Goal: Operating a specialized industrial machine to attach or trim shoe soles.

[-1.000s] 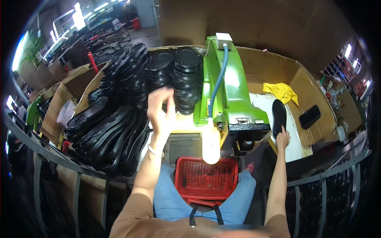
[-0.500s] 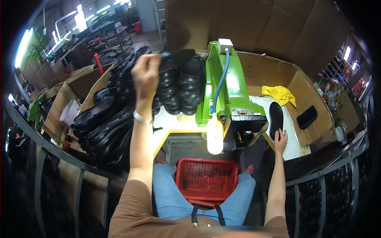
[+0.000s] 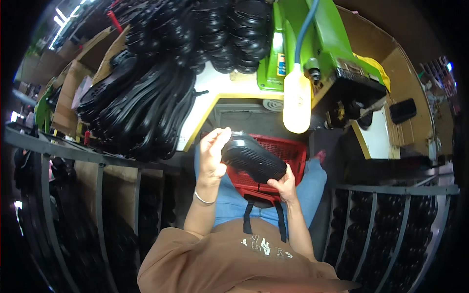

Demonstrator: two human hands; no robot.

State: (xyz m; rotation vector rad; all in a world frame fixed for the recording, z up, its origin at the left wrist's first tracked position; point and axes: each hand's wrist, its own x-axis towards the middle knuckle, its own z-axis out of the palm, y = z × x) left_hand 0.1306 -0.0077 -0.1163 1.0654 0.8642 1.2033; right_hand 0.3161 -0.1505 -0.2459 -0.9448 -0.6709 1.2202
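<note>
Over my lap I hold a black shoe sole [image 3: 256, 156], tilted, with its ridged face up and one end shiny. My left hand [image 3: 212, 155] is closed on the left end, fingertips pinching its edge. At the lower right end my right hand [image 3: 285, 184] grips it, the thumb near the ridges. Whether a second sole lies beneath cannot be made out. Beyond my hands, stacked black soles [image 3: 244, 36] stand on the white bench, and a slanting row of more soles [image 3: 141, 107] leans at the left.
A green machine [image 3: 337, 41] stands ahead, with a glowing lamp [image 3: 297, 105] hanging before its dark head. Between my knees is a red basket [image 3: 295, 146]. A yellow cloth [image 3: 373, 68] and a black phone-like object [image 3: 403, 111] lie at right, by cardboard walls. Metal rails [image 3: 100, 205] flank me.
My left hand has come down from above the stacks, where it held a blurred black piece. My right hand has left the sole on the right bench. Both now meet over my lap.
</note>
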